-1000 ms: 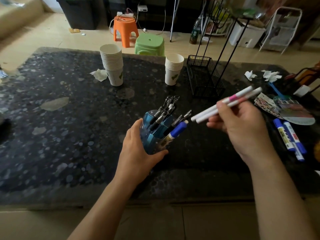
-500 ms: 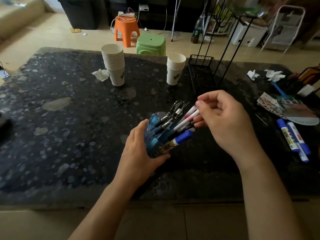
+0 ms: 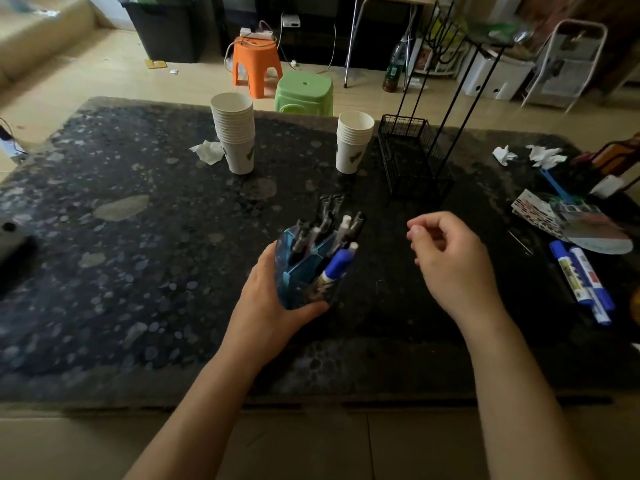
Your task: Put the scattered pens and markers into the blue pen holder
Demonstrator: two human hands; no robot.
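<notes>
From the head camera, your left hand (image 3: 266,303) is wrapped around the near left side of the blue pen holder (image 3: 303,271), thumb along its lower front edge, gripping it firmly. The holder stands on the dark speckled table (image 3: 138,258), near the middle and close to the front edge, and it is tilted so its open mouth faces up and to the right. The pens inside (image 3: 329,220) lean the same way, their long axes running from lower left to upper right, tips fanned out above the rim. A blue-capped marker (image 3: 337,265) sits lowest at the right of the mouth, pointing up and to the right, with a white-tipped pen (image 3: 344,225) just above it.

Your right hand (image 3: 450,258) hovers to the right of the holder, apart from it, fingers loosely curled and holding nothing.

Two blue markers (image 3: 581,282) lie side by side on the table at the far right, well apart from the holder, their long axes running from upper left to lower right. Beyond the holder stand two stacks of paper cups (image 3: 235,133) and a black wire basket (image 3: 412,157). Crumpled tissues (image 3: 545,155) lie near the back right corner.
</notes>
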